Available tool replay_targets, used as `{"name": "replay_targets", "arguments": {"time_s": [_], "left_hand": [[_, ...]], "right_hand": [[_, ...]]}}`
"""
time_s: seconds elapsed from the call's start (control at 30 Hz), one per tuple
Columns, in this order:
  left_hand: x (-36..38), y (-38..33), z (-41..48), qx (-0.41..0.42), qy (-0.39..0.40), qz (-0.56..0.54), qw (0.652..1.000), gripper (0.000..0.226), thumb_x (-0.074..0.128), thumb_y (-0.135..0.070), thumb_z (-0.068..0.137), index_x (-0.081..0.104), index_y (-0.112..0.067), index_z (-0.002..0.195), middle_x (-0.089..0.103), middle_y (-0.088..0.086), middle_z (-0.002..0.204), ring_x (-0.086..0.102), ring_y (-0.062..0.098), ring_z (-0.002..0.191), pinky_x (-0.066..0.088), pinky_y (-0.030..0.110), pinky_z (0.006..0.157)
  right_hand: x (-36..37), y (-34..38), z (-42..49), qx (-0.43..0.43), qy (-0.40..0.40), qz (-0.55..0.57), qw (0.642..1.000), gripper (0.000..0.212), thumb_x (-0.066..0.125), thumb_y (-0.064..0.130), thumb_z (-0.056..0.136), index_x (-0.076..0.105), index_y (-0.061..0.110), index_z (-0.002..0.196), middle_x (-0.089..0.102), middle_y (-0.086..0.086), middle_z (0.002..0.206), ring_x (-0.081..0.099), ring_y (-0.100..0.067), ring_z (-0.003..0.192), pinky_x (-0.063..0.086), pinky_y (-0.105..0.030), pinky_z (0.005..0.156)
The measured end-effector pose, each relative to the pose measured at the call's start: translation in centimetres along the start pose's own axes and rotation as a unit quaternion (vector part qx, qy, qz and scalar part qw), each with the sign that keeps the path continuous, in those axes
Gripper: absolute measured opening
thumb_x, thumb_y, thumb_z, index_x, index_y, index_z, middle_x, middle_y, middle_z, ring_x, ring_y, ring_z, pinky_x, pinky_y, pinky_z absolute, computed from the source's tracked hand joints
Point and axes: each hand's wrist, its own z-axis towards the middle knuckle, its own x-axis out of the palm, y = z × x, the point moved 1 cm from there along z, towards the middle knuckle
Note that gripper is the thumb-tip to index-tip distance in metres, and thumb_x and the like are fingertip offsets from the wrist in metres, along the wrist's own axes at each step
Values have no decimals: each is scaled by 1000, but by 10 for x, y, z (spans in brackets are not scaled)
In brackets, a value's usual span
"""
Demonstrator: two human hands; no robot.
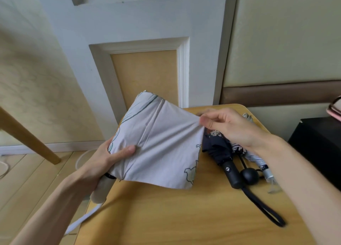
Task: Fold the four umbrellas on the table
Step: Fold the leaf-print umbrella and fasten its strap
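Pale printed umbrella (162, 143) is up over the wooden table's (175, 217) left edge: left hand (108, 156) grips its gathered canopy near the handle, right hand (227, 126) pinches one panel's edge, stretching it flat. Looks mid-pleat, not yet wrapped. The navy umbrella (215, 148), ball-handled umbrella (250, 173) and silvery umbrella (262, 163) lie collapsed on the table's right side; can't tell if they're strapped.
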Motion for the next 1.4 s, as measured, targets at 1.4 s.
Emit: {"name": "replay_targets", "arguments": {"time_s": [1.4], "left_hand": [[23,12,2,25,-148,-78,985,69,100,-28,59,68,-17,120,80,-2,93,75,13,74,57,25,57]], "right_hand": [[42,-6,1,85,-123,138,979,25,79,35,92,78,22,114,82,6,104,76,-7,98,55,-14,81]]}}
